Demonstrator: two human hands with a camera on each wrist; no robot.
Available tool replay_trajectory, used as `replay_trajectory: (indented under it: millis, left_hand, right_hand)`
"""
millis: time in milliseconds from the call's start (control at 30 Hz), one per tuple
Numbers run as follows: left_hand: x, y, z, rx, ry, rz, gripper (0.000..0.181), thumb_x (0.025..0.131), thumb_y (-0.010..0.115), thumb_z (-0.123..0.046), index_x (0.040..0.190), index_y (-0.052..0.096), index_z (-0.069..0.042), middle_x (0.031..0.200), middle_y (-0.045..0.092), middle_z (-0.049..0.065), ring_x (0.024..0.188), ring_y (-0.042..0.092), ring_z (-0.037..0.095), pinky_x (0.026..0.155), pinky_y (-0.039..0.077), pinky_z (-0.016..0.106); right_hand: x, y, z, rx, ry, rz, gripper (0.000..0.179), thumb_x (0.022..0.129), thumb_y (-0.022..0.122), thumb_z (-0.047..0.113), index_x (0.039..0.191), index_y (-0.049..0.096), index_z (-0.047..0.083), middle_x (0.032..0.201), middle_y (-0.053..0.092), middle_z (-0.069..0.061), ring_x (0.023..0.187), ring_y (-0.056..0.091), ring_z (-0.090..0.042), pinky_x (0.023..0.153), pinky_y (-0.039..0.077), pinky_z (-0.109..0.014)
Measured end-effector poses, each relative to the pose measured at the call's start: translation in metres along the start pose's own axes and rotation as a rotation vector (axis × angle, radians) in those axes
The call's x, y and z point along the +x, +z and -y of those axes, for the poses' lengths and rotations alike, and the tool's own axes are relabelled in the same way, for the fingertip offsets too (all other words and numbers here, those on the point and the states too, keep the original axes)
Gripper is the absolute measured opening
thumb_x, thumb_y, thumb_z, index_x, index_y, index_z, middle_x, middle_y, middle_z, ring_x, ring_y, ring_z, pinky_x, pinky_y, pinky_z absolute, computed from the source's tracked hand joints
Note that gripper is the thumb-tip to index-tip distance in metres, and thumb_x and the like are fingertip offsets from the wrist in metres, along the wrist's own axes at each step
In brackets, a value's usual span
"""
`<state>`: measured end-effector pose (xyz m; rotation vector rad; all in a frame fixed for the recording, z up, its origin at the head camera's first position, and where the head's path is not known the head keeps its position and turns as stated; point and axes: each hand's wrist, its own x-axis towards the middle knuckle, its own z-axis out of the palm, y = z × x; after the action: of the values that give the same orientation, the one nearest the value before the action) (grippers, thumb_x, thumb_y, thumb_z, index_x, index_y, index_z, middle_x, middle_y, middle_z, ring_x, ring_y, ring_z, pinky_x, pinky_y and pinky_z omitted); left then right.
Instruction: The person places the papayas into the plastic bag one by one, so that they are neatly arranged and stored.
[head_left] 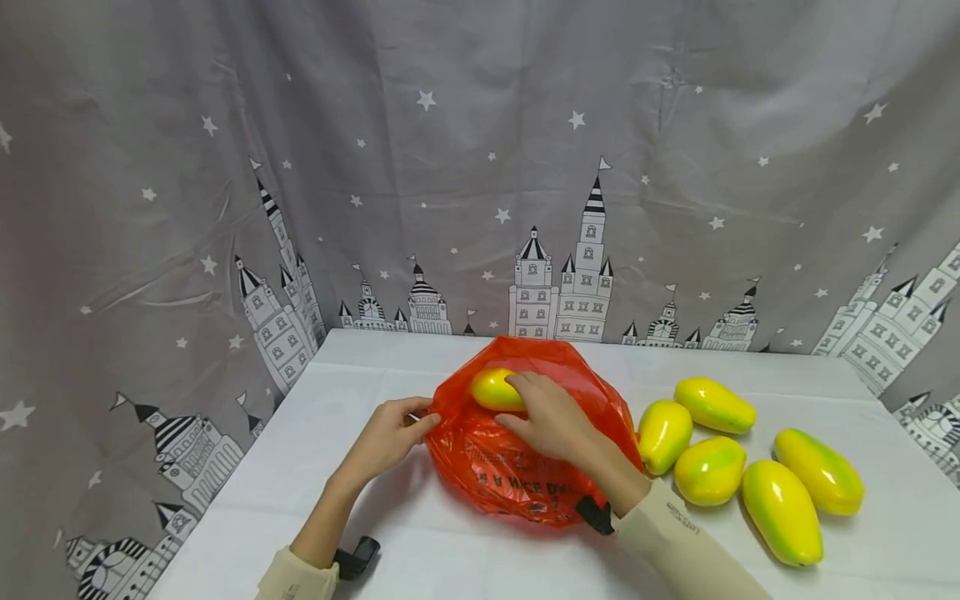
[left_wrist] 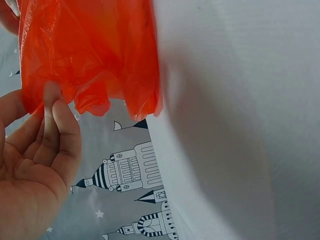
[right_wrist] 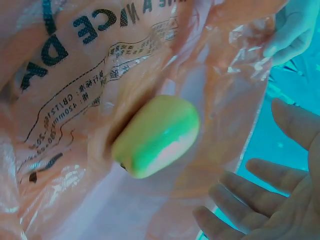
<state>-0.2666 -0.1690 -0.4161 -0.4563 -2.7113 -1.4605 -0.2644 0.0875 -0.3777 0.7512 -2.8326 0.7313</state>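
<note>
A red plastic bag (head_left: 517, 467) with dark print lies with its mouth held wide. My left hand (head_left: 390, 437) pinches the left side of its rim between thumb and fingers; the left wrist view shows the thin red film at the fingertips (left_wrist: 52, 92). Inside the bag is a glossy yellow papaya (head_left: 495, 390) with a green streak (right_wrist: 157, 137). My right hand (head_left: 551, 417) reaches over the bag's mouth, overlapping the papaya in the head view. From the right wrist, the fingers (right_wrist: 240, 195) are spread and stand apart from the papaya.
Several more papayas lie on the white table (head_left: 420, 558) right of the bag, the closest papaya (head_left: 664, 437) beside the bag's edge. Behind hangs a grey curtain (head_left: 450, 150) printed with castles and stars. A black strap (head_left: 357, 558) hangs by the left wrist.
</note>
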Motion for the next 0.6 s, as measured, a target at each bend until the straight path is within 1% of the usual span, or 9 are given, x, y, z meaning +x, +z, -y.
replay_trajectory:
  millis: [133, 400, 600]
  left_hand:
    - [0.000, 0.000, 0.000, 0.003, -0.001, -0.006, 0.027, 0.095, 0.064, -0.008, 0.118, 0.067, 0.005, 0.101, 0.070, 0.010, 0.074, 0.064, 0.016, 0.067, 0.054, 0.029]
    - [0.000, -0.001, 0.000, -0.001, 0.023, -0.016, 0.025, 0.095, 0.063, -0.008, 0.116, 0.068, 0.005, 0.098, 0.070, 0.010, 0.071, 0.062, 0.016, 0.065, 0.053, 0.029]
    - [0.001, 0.000, 0.000, -0.002, 0.029, -0.013, 0.024, 0.095, 0.063, -0.008, 0.116, 0.068, 0.004, 0.097, 0.070, 0.009, 0.071, 0.062, 0.016, 0.064, 0.053, 0.029]
  right_hand:
    - [-0.012, -0.008, 0.003, -0.024, -0.017, 0.006, 0.060, 0.091, 0.072, 0.033, 0.139, 0.052, 0.003, 0.138, 0.054, -0.013, 0.130, 0.047, -0.031, 0.108, 0.036, -0.047]
    - [-0.030, -0.019, 0.004, -0.061, -0.056, 0.000, 0.056, 0.091, 0.071, 0.033, 0.133, 0.057, -0.001, 0.139, 0.054, -0.016, 0.131, 0.046, -0.032, 0.109, 0.036, -0.047]
    - [-0.044, -0.024, 0.000, -0.044, -0.043, -0.023, 0.061, 0.090, 0.073, 0.032, 0.139, 0.053, 0.001, 0.140, 0.053, -0.013, 0.132, 0.046, -0.030, 0.108, 0.037, -0.047]
